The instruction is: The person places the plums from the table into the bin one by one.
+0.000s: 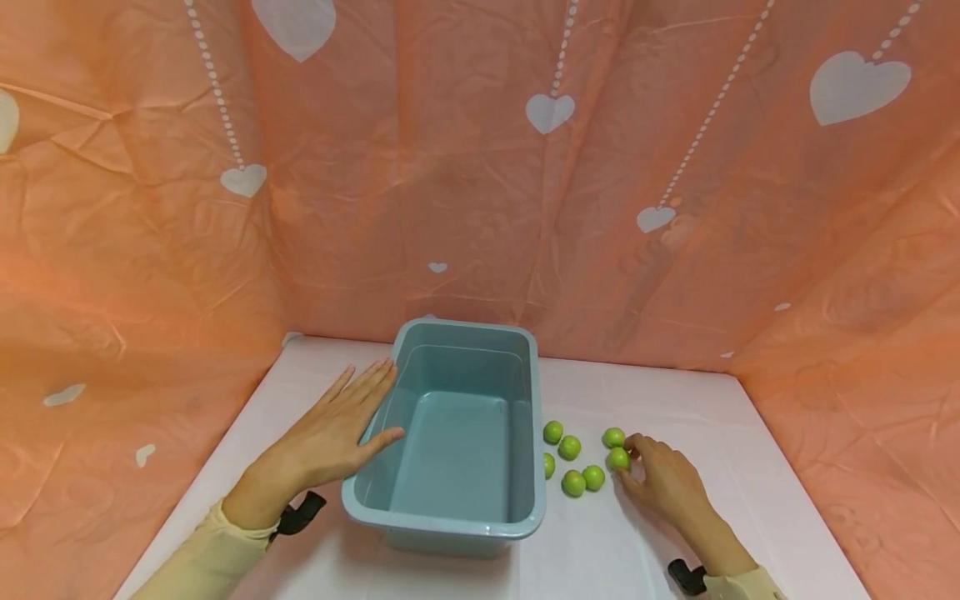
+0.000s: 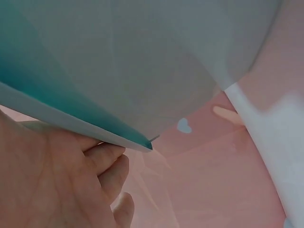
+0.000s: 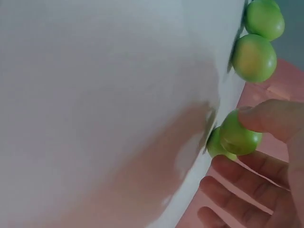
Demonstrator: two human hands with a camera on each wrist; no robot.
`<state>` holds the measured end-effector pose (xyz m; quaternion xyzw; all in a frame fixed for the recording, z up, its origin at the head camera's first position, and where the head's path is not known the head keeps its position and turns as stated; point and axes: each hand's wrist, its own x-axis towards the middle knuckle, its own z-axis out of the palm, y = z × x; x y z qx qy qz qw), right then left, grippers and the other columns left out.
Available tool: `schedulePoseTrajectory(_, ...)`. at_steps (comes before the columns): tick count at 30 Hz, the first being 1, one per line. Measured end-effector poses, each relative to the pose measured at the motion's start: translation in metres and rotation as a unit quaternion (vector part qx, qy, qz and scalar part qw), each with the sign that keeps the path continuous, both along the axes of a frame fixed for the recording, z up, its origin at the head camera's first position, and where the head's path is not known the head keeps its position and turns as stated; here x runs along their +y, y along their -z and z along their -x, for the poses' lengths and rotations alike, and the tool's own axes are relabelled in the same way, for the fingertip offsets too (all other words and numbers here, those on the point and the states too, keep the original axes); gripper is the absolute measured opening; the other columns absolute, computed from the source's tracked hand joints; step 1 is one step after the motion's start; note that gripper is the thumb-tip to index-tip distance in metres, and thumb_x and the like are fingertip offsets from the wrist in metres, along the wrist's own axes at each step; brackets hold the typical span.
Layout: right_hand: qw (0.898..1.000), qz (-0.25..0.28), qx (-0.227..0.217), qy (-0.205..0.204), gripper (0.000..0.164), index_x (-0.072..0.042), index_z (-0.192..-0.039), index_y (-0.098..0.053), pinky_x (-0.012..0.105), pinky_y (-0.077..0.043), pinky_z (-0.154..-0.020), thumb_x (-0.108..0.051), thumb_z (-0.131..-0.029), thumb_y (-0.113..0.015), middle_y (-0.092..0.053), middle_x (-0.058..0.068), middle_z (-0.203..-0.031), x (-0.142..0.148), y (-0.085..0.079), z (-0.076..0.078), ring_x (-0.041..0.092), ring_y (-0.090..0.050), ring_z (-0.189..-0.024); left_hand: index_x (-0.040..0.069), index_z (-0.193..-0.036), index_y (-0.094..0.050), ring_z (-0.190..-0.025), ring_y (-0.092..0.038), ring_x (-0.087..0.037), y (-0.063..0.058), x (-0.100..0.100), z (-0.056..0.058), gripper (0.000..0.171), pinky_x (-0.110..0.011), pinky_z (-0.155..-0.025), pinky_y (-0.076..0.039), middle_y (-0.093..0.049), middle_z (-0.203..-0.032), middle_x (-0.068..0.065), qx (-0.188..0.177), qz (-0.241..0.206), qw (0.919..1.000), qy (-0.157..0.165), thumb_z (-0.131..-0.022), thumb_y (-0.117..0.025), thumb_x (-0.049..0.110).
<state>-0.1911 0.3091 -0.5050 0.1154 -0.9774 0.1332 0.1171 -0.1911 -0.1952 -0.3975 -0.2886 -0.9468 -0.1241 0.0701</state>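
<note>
Green fruit [image 1: 618, 459] is sitting right of the blue-grey bin [image 1: 450, 526], right hand [image 1: 667, 483] pinching it (round, no long axis), more fruits [image 1: 570, 447] lying between. Bin's running lengthwise forward; left hand [image 1: 337, 429] is resting, fingers straight, at its left rim.

Head looks down, wrists close; head and right share fruits [image 1: 569, 447].

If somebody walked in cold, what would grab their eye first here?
Probably the gray-blue tub, large on the white tabletop, with the left hand at its left side. Next, the bright green fruits to its right, one pinched by the right hand. Behind hangs orange sheeting with white hearts.
</note>
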Motion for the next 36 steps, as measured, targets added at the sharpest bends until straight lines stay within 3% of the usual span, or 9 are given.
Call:
schedulePoseTrajectory(11, 0.998, 0.05, 0.032, -0.031, 0.032, -0.014, -0.115, -0.072, 0.042, -0.057, -0.071, -0.017, -0.087, -0.087, -0.074, 0.001, -0.097, -0.01, -0.021, 0.004, 0.023, -0.07, -0.088, -0.003, -0.167, -0.029, -0.163, -0.025, -0.037, 0.001, 0.0, 0.0, 0.083, -0.058, -0.133, -0.013, -0.029, -0.175, -0.018, 0.008, -0.006, 1.0, 0.001, -0.11, -0.055, 0.051)
schedulePoseTrajectory(27, 0.995, 0.067, 0.032, -0.07, 0.034, -0.014, -0.118, -0.069, 0.04, -0.057, -0.071, -0.022, -0.09, -0.087, -0.075, 0.004, -0.102, -0.038, -0.06, 0.013, 0.026, -0.071, -0.091, -0.004, -0.168, -0.027, -0.164, -0.022, -0.036, 0.002, 0.001, 0.002, 0.084, -0.057, -0.133, -0.015, -0.027, -0.175, -0.019, 0.0, -0.007, 1.0, 0.005, -0.111, -0.054, 0.051)
schedulePoseTrajectory(36, 0.989, 0.076, 0.067, -0.112, 0.036, -0.018, -0.119, -0.069, 0.037, -0.057, -0.073, -0.025, -0.09, -0.088, -0.073, -0.004, -0.105, -0.06, -0.085, 0.02, 0.02, -0.07, -0.095, -0.004, -0.167, -0.028, -0.163, -0.024, -0.038, 0.002, 0.001, 0.0, 0.083, -0.057, -0.132, -0.017, -0.028, -0.175, -0.019, 0.005, -0.01, 0.9999, 0.006, -0.11, -0.055, 0.05)
